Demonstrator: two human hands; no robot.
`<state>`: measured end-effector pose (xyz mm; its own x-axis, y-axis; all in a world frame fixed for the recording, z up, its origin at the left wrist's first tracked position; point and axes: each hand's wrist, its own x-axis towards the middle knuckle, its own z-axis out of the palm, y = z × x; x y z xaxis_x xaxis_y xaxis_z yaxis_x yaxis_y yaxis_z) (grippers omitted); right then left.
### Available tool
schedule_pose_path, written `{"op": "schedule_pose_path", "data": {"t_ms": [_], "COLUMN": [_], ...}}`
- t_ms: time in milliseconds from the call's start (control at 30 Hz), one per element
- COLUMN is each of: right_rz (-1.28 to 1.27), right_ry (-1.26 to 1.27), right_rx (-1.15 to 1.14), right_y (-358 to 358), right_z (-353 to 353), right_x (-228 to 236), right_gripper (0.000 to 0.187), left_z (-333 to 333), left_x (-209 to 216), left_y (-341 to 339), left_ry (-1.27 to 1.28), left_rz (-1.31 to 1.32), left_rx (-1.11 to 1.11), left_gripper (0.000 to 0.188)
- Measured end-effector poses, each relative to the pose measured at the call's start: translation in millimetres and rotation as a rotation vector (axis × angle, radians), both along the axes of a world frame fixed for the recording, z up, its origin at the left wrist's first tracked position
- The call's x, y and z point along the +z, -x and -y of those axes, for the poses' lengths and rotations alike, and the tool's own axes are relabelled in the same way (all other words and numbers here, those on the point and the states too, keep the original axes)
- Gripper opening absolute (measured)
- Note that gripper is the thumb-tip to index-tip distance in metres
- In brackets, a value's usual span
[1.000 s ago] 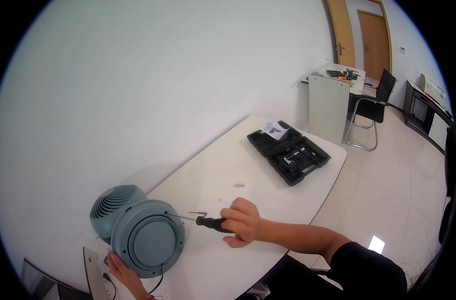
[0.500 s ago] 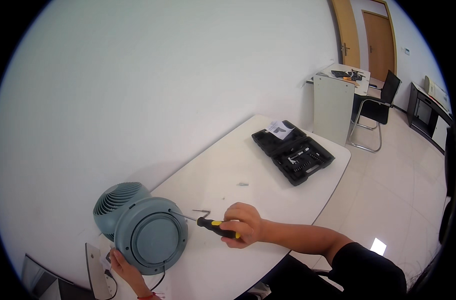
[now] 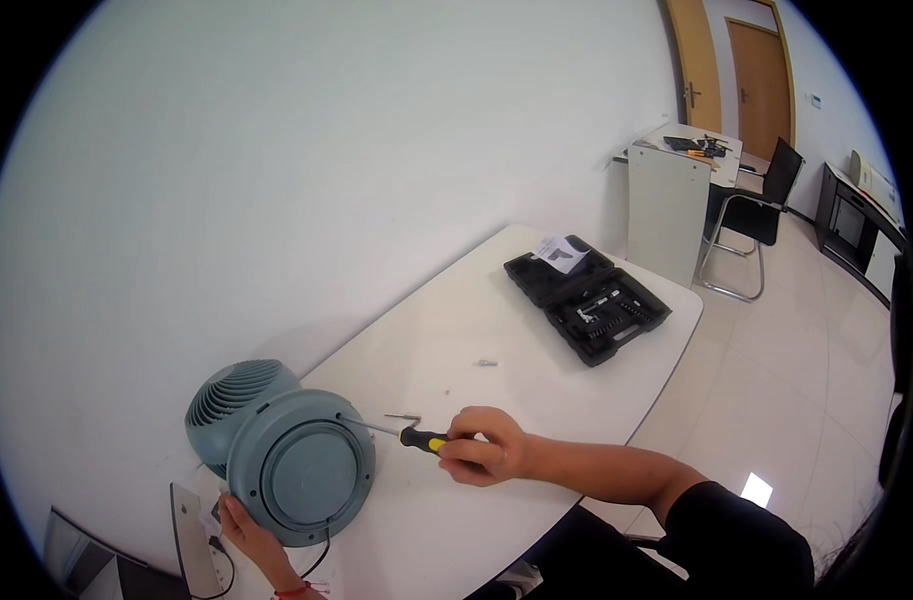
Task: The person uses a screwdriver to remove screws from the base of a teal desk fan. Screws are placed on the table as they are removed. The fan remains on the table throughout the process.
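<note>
A grey-green fan (image 3: pixel 238 392) lies tipped on the white table, its round base (image 3: pixel 316 472) facing me. My left hand (image 3: pixel 248 532) holds the base by its lower left rim, fingers partly hidden behind it. In my right hand (image 3: pixel 482 446) is a screwdriver (image 3: pixel 419 438) with a black and yellow handle. Its shaft points left, and the tip meets a hole near the upper edge of the base. Just beyond the shaft lies a thin bent metal tool (image 3: pixel 404 417). A small metal piece (image 3: pixel 487 363) rests farther back on the table.
An open black tool case (image 3: pixel 616 318) with a paper sheet (image 3: pixel 560 254) on its lid sits at the far end of the table (image 3: pixel 456 300). A white wall runs along the left. Behind stand another desk (image 3: pixel 668 205) and a black chair (image 3: pixel 761 205). A power cord hangs below the base.
My right hand's grip on the screwdriver has turned, showing the handle's yellow part differently. The tip stays at the same hole, and the fan has barely moved.
</note>
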<state>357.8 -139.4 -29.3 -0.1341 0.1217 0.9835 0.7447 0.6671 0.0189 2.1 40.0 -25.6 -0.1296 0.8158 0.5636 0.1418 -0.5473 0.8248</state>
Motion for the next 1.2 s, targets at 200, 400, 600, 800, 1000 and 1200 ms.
{"op": "schedule_pose_path", "data": {"t_ms": [200, 400, 600, 800, 1000, 1200], "right_rz": [-0.003, 0.129, 0.143, 0.095, 0.041, 0.041], "right_ry": [0.000, 0.007, -0.130, -0.143, -0.185, -0.150], "right_rx": [0.185, 0.263, 0.331, 0.323, 0.329, 0.310], "right_y": [8.0, 6.0, 15.2, 18.3, 20.0, 20.7], "right_z": [-5.1, -9.2, -3.8, -2.0, -3.0, -3.1], "right_x": [3.3, -5.7, -9.4, -12.6, -11.0, -12.7], "right_gripper": [0.033, 0.035, 0.024, 0.013, 0.006, 0.009], "left_z": [1.7, 2.1, -12.1, 23.1, 20.2, 21.7], "left_x": [8.5, 18.8, 10.5, 31.3, 30.9, 30.2], "left_y": [0.1, -0.9, 21.2, -34.5, -32.0, -34.7], "left_ry": [0.033, 0.217, 0.149, 0.204, 0.190, 0.185], "left_rz": [-0.057, 0.158, 0.192, 0.279, 0.292, 0.286], "left_rx": [0.016, 0.007, 0.038, 0.142, 0.130, 0.139], "left_gripper": [0.049, 0.060, 0.064, 0.066, 0.068, 0.068]}}
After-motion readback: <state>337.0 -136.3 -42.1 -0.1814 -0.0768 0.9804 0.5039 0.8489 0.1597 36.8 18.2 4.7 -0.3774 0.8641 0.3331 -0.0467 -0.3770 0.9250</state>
